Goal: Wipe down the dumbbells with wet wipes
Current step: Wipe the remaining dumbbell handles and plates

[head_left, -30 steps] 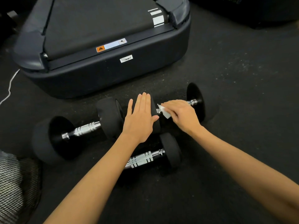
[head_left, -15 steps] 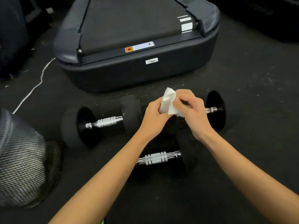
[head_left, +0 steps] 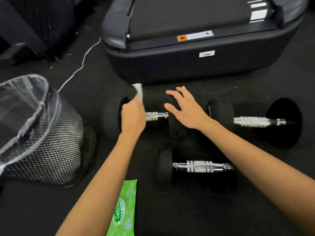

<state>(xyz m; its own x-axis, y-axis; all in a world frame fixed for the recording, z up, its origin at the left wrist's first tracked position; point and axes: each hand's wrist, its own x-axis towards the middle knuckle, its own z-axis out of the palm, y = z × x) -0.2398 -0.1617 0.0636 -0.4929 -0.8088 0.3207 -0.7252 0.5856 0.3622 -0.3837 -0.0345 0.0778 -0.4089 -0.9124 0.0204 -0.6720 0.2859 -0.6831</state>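
From the head camera, three dumbbells lay on the floor, bars running left to right: one [head_left: 156, 116] under the hands, one [head_left: 259, 121] right of the spread fingers, one [head_left: 199, 166] nearer. The left hand [head_left: 133, 116] pinched one white wipe [head_left: 139, 91]; the right hand [head_left: 185, 109] hovered with fingers loose. One green pack [head_left: 123, 210] read "Sanicare".

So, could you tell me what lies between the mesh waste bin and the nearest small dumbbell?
In the head view, the person's left forearm and a green wet-wipe packet on the black floor.
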